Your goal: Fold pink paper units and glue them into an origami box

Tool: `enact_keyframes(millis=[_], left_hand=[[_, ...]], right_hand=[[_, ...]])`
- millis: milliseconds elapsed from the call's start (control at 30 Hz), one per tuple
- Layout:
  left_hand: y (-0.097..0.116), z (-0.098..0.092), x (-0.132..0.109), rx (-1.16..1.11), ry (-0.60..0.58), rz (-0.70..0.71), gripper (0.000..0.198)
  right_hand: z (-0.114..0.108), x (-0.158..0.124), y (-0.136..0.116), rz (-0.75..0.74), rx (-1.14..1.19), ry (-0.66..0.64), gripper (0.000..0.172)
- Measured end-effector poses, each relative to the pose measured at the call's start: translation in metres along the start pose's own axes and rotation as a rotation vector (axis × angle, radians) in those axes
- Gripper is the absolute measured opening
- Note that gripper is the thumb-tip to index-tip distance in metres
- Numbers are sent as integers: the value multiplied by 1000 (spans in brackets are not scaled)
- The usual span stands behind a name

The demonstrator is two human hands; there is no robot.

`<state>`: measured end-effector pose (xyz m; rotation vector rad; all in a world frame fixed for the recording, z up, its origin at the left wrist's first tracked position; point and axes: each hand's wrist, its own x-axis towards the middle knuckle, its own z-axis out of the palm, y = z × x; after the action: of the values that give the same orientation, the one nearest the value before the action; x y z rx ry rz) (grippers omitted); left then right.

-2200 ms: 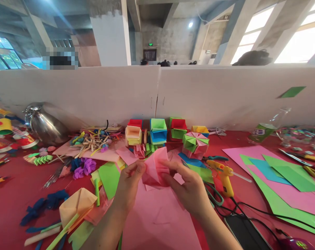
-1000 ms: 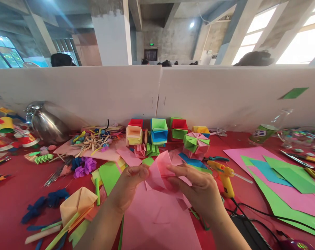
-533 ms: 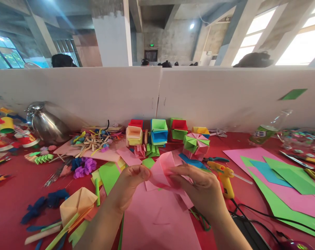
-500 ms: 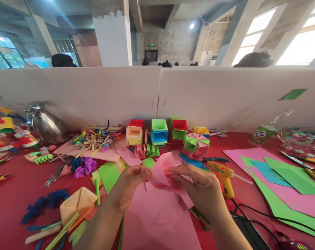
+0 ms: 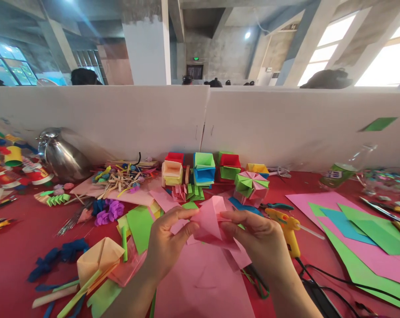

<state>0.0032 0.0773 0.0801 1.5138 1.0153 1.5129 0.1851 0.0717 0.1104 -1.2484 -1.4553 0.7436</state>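
Between my two hands is a folded piece of pink paper (image 5: pixel 209 225), raised a little above the table. My left hand (image 5: pixel 173 240) pinches its left edge between thumb and fingers. With thumb and forefinger, my right hand (image 5: pixel 256 234) grips its right side. A crease and a raised flap show in the middle of the piece. Below it lies a larger pink sheet (image 5: pixel 203 282). Several folded paper boxes stand behind, among them a green and blue pair (image 5: pixel 204 170), a peach one (image 5: pixel 172 171) and a pink and green faceted piece (image 5: pixel 252 184).
A yellow glue gun (image 5: pixel 288 229) with a black cord lies right of my right hand. Pink, green and blue sheets (image 5: pixel 368 260) cover the right side. A steel jug (image 5: pixel 62 154) stands at the left, a clear bottle (image 5: pixel 339 174) at the right. A white partition (image 5: pixel 120 123) closes the back.
My left thumb and fingers have shifted their hold on the pink paper's left edge. The paper's curved flap now looks flatter and more sharply creased. The view has shifted slightly.
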Motion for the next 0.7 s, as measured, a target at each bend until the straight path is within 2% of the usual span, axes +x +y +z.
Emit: enact_keyframes(millis=[233,400,567,700], left_hand=[[-4,0,2,44,10,198,20],[-6,0,3,84,9,287,22],[-4,0,2,33,-6,210,21],[-3,-3,3,-19,-53,128,16]], right_hand=[[2,-4,-7,25,4,29,7],[4,-3,-7,-49,6,3,5],[2,-3,-7,-107,-63,-33,7],[2,-3,-9,-265,-175,-53,12]])
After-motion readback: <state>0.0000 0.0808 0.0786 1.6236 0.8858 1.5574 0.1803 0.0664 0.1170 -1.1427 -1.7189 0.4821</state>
